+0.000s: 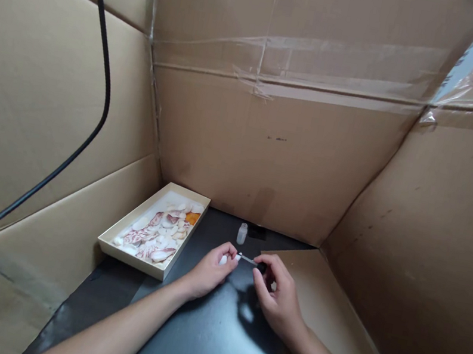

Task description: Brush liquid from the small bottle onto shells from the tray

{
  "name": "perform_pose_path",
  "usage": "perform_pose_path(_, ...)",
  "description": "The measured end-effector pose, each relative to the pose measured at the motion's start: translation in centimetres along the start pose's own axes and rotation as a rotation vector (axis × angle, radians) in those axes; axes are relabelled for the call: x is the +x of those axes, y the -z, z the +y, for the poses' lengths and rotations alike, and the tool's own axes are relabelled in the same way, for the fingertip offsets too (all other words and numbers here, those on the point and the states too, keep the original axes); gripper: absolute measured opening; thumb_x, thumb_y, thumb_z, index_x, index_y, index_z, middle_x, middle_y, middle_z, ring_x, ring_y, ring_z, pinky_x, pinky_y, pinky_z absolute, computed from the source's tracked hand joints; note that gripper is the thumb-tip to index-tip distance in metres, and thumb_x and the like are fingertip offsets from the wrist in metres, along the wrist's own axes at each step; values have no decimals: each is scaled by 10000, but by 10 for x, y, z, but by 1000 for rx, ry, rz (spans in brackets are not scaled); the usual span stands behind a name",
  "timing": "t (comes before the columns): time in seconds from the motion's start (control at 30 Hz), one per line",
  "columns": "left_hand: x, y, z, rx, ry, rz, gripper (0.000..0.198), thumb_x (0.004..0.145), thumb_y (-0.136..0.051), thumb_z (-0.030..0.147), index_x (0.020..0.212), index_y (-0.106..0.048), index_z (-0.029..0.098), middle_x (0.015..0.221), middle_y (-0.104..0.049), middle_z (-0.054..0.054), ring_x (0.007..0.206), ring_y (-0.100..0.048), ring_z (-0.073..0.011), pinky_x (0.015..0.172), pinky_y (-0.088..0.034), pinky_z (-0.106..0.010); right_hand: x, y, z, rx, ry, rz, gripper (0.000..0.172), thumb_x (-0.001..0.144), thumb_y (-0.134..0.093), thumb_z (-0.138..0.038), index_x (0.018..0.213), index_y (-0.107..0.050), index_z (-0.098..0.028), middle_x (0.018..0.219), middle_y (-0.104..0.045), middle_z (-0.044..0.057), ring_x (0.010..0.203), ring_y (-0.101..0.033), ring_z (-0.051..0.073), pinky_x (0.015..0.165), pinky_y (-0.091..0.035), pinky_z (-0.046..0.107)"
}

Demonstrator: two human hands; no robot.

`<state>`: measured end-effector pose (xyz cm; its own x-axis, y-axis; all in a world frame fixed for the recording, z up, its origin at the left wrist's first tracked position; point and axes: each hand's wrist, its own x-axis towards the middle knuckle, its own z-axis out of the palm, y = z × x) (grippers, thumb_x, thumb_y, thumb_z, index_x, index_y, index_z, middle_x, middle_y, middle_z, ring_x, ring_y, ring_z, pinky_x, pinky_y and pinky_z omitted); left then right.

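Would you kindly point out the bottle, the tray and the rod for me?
Bottle (242, 235): head view, middle of its clear body.
Tray (132, 260): head view, outer face of its near wall.
Rod (247, 259): head view, middle of its thin shaft.

A small white, smooth-looking piece (223, 260) sits pinched between the fingers of the left hand (210, 272), mostly covered by them; its full outline cannot be told. A thin, pale-stemmed applicator with a round black cap (262, 267) is gripped at the cap by the right hand (279, 299), lying nearly level, its dark tip at the left fingertips. A small, translucent whitish bottle (242, 234) stands upright just beyond both hands, apart from them.
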<state>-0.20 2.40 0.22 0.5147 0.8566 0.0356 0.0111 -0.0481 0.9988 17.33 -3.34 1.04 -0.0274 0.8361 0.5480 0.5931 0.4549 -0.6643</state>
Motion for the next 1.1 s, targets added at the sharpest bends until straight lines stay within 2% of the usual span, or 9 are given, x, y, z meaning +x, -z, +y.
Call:
perform_pose_path(0.07,0,0,0,11,-12,11,372,807,-572,510,849,-439,164,615,-335,74,523,-266,-45,500,-222,-172,0,0,0,-17,7,-20,140,895,-506,-263,979,-587,-185,801,-561,24,593,-503,126,555,-421,237)
perform_pose_path(0.2,-1,0,2,36,-24,13,347,812,-576,486,840,-452,163,624,-348,65,543,-281,-53,514,-233,-174,0,0,1,-27,-14,47,137,891,-513,-272,965,-585,-182,808,-580,31,585,-499,126,556,-426,241)
perform_pose_path(0.33,0,0,1,23,-24,12,346,808,-582,483,842,-449,166,629,-349,66,537,-284,-50,511,-238,-171,0,-1,2,-8,7,-2,132,895,-509,-277,953,-586,-186,782,-576,25,580,-501,126,543,-423,237)
perform_pose_path(0.47,-1,0,0,7,-5,6,364,798,-586,503,847,-447,170,637,-358,68,523,-287,-44,497,-233,-167,0,-1,1,-22,-27,56,135,887,-522,-278,960,-585,-184,805,-581,31,581,-501,125,551,-428,240)
perform_pose_path(0.67,-2,-1,4,2,-4,15,382,791,-590,516,849,-452,164,626,-351,71,522,-277,-44,501,-229,-174,-2,0,-4,31,11,-77,129,896,-503,-275,942,-590,-191,788,-577,22,583,-506,124,533,-417,227)
perform_pose_path(0.83,-1,0,1,-14,13,-6,398,788,-588,533,841,-435,169,633,-341,76,503,-267,-35,476,-217,-169,-1,0,-2,-14,-23,20,134,885,-517,-277,948,-589,-184,790,-581,24,577,-505,124,546,-423,235)
perform_pose_path(1.0,0,0,0,-40,31,-5,418,778,-589,552,852,-428,174,617,-331,84,482,-250,-29,459,-217,-159,-1,-1,-1,10,15,-47,141,901,-499,-284,950,-592,-190,783,-579,25,590,-509,128,545,-423,232)
perform_pose_path(1.1,0,-1,1,-38,31,-5,409,795,-562,559,831,-417,178,607,-315,86,473,-239,-30,452,-218,-158,-1,-1,-1,-12,-15,10,139,894,-509,-280,958,-591,-188,812,-583,32,588,-507,129,555,-423,241)
